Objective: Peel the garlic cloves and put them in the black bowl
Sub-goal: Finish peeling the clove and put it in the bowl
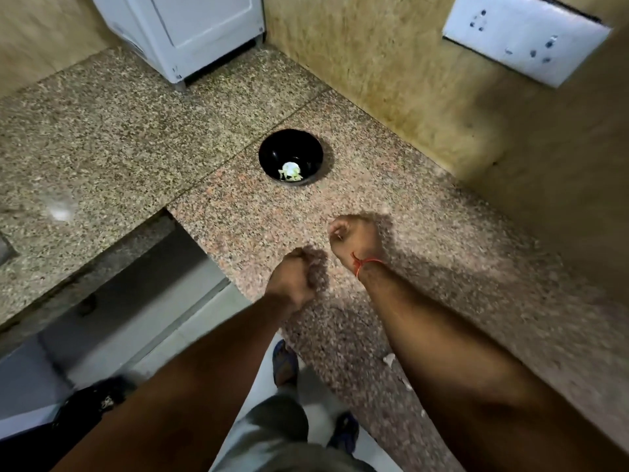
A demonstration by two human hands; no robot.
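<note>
From the head view I see the black bowl (290, 158) standing on the speckled granite counter (425, 233), just beside the seam where the pinker slab meets the greyer one, well in from the front edge. The bowl is small, round and glossy, and at its bottom, toward the near side, lies a small heap of pale garlic cloves (290, 171), white with a faint green-yellow tint; I cannot count them. Both hands hover nearer to me than the bowl and apart from it. The left hand (295, 275) is curled into a loose fist, its back toward the camera; I cannot tell if anything sits inside the fingers. The right hand (354, 235) is also curled, with a red thread (366, 264) tied round the wrist, and its fingertips (337, 229) pinch together around something pale and tiny, too blurred for me to name. The two hands are near each other but not touching. A few white scraps of skin (389, 359) lie on the counter by the right forearm. At the back stands a white appliance (190, 32) on short feet, and a white socket plate (520, 35) is fixed to the yellowish wall on the right.
</note>
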